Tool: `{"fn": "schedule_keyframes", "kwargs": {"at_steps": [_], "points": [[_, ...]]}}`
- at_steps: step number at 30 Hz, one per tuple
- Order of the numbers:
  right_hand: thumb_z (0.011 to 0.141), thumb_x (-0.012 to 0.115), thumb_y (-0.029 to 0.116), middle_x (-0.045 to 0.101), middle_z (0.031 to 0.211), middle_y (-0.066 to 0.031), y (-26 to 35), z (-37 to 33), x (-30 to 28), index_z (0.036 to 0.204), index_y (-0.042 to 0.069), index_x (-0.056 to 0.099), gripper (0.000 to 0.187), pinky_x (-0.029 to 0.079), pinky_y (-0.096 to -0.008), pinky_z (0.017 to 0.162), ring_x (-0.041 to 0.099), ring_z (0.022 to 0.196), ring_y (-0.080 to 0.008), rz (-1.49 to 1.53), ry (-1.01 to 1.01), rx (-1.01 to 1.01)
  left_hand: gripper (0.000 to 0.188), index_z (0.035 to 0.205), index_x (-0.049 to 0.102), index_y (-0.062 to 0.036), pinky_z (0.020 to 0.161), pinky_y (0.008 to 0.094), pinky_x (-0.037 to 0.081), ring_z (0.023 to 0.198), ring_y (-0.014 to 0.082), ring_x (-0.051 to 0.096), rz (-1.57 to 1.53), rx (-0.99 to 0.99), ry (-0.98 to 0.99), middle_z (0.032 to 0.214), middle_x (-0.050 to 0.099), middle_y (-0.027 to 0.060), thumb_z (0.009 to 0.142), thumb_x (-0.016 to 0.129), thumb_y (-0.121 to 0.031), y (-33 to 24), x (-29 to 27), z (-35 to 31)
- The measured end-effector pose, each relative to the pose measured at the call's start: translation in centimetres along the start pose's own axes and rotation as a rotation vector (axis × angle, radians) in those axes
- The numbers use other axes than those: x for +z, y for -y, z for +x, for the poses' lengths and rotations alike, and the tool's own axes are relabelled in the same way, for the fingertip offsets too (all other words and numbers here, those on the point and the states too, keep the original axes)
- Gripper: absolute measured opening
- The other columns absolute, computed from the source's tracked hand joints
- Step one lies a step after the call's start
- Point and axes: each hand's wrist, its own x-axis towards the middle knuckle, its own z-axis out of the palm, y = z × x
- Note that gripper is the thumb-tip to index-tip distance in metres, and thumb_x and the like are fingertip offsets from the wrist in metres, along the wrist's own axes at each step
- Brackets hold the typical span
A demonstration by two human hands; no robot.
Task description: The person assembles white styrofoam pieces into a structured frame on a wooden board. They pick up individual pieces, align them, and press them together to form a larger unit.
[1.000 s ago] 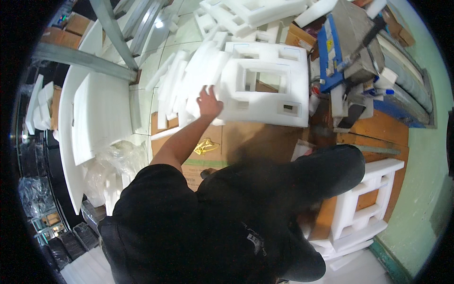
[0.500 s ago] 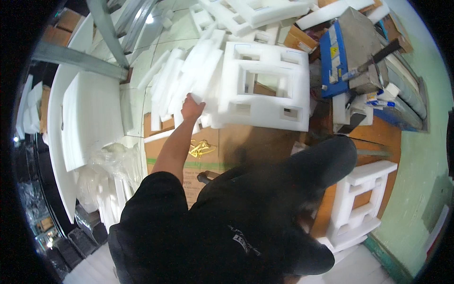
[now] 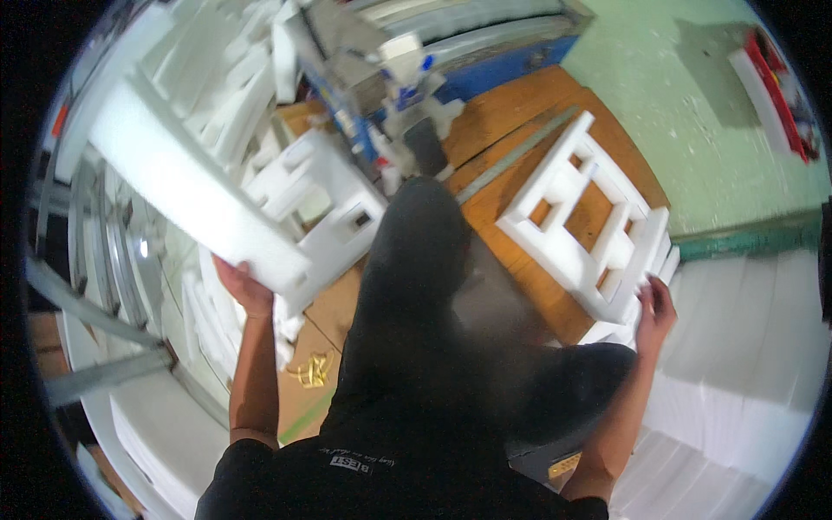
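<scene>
A long white foam strip (image 3: 191,186) rises at a slant from my left hand (image 3: 243,286), which is closed on its near lower end. To the right, a white foam frame (image 3: 563,227) with rectangular openings lies tilted on a brown wooden surface. My right hand (image 3: 656,314) is beside the frame's near right corner, fingers loosely bent and apart, with nothing seen in it. Whether its fingertips touch the foam is unclear. Another white foam block with openings (image 3: 334,186) sits beyond the left hand, partly covered by the strip.
Loose foam pieces (image 3: 208,325) lie under my left arm, near a yellow tangled item (image 3: 312,370) on cardboard. Dusty equipment with a blue base (image 3: 511,69) stands ahead by the green wall (image 3: 641,78). White foam sheets (image 3: 737,347) are stacked at right; metal bars (image 3: 104,377) stand at left.
My view has turned right. My left hand, earlier reaching onto the foam pile, now holds a strip up off it. My right hand has come into view beside the foam frame.
</scene>
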Motion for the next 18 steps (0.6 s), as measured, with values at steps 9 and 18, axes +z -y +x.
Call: {"fn": "schedule_keyframes", "kwargs": {"at_steps": [9,18], "points": [[0.085,0.079,0.02,0.063,0.127,-0.0164,5.9,5.8,10.3,0.142,0.004,0.05,0.066,0.052,-0.0392,0.095,0.061,0.114,-0.0269,0.42,0.559,-0.134,0.067,0.138,0.045,0.0026,0.105,0.0398,0.045,0.124,0.0251,0.055,-0.177,-0.508,1.278,0.133,0.055,0.0149,0.083,0.08,-0.014,-4.1,37.2,-13.2],[0.09,0.077,0.025,0.069,0.105,-0.0153,-6.3,9.8,9.5,0.125,-0.004,0.056,0.05,0.054,-0.0322,0.08,0.066,0.091,-0.0192,0.478,0.057,0.366,0.059,0.141,0.041,0.0046,0.099,0.0441,0.05,0.121,0.0254,0.058,0.336,-0.974,1.462,0.133,0.057,0.0166,0.096,0.07,-0.02,7.9,48.7,-20.2]]}}
